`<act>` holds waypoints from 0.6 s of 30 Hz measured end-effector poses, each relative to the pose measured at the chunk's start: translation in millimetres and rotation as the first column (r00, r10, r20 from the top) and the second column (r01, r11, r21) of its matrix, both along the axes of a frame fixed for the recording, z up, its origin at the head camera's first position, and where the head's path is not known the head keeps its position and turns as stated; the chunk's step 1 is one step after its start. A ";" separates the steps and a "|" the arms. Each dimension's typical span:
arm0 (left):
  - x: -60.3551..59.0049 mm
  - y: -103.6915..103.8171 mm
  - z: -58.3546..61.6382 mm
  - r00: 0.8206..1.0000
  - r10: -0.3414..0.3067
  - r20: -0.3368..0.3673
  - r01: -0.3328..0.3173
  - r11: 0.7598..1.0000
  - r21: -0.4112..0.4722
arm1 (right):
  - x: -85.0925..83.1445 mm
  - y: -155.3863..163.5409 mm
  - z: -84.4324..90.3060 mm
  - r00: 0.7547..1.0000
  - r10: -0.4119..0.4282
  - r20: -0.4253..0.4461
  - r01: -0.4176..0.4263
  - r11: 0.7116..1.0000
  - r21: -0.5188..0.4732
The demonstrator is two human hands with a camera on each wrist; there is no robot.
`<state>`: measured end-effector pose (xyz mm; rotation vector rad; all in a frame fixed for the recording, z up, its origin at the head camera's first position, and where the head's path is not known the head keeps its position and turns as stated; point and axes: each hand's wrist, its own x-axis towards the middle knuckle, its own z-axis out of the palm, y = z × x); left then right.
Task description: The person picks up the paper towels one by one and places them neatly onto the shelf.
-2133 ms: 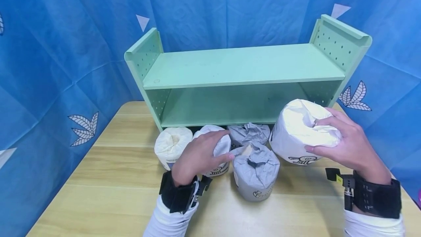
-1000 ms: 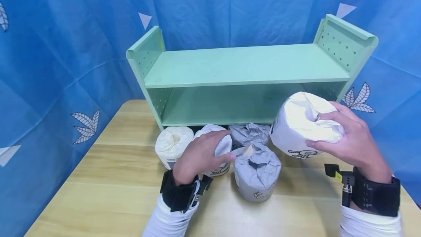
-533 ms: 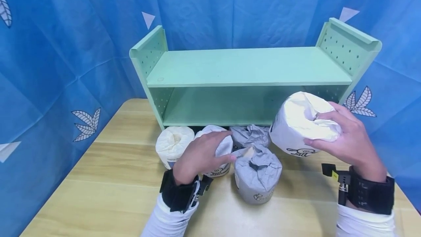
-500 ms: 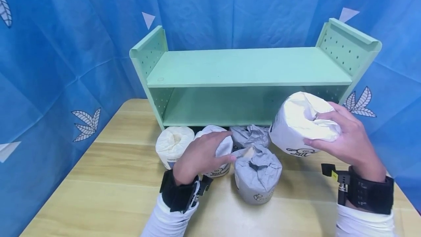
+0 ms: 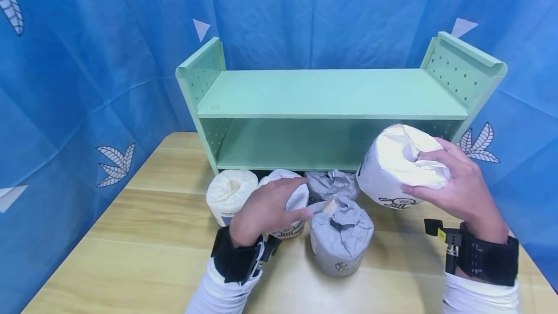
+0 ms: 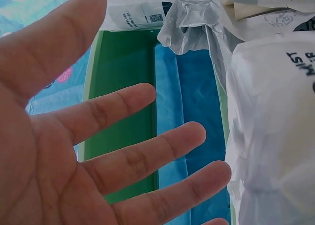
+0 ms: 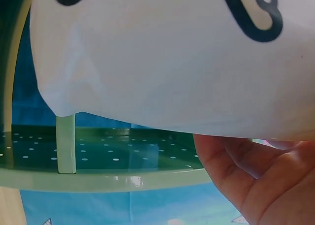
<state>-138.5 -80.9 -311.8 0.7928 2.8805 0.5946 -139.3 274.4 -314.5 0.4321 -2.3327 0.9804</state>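
Observation:
My right hand (image 5: 457, 185) grips a white paper-wrapped toilet roll (image 5: 381, 171) by its top, thumb in front and fingers over the end. The roll is held up before the right part of the shelf; its wrapper (image 7: 147, 72) fills much of the right wrist view. My left hand (image 5: 266, 210) hovers over a second white-wrapped toilet roll (image 5: 298, 200), partly hiding it. In the left wrist view its fingers (image 6: 142, 163) are spread and hold nothing. Right of its thumb stands a grey-looking wrapped roll (image 5: 342, 243), with another crumpled-top roll (image 5: 331, 185) behind.
A green two-level shelf (image 5: 331, 93) with perforated side panels stands at the back of the wooden table (image 5: 144, 246). At its front left is another white-wrapped toilet roll (image 5: 231, 195). A blue curtain (image 5: 109, 52) hangs behind and at the sides.
My right hand has lifted the toilet roll slightly since the earliest frame, then held it nearly still. My left hand stays in place. The head view has shifted a little.

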 end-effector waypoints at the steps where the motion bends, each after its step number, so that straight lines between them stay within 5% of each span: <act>1: -0.4 0.0 -0.4 1.000 0.001 0.002 -0.001 1.000 -0.003 | -0.6 -0.2 -0.4 1.000 0.003 -0.007 -0.003 1.000 0.004; 18: -2.0 0.9 -0.8 1.000 -0.003 0.020 0.004 0.999 -0.032 | -11.2 -1.3 -0.9 0.999 0.003 -0.036 -0.002 0.999 0.033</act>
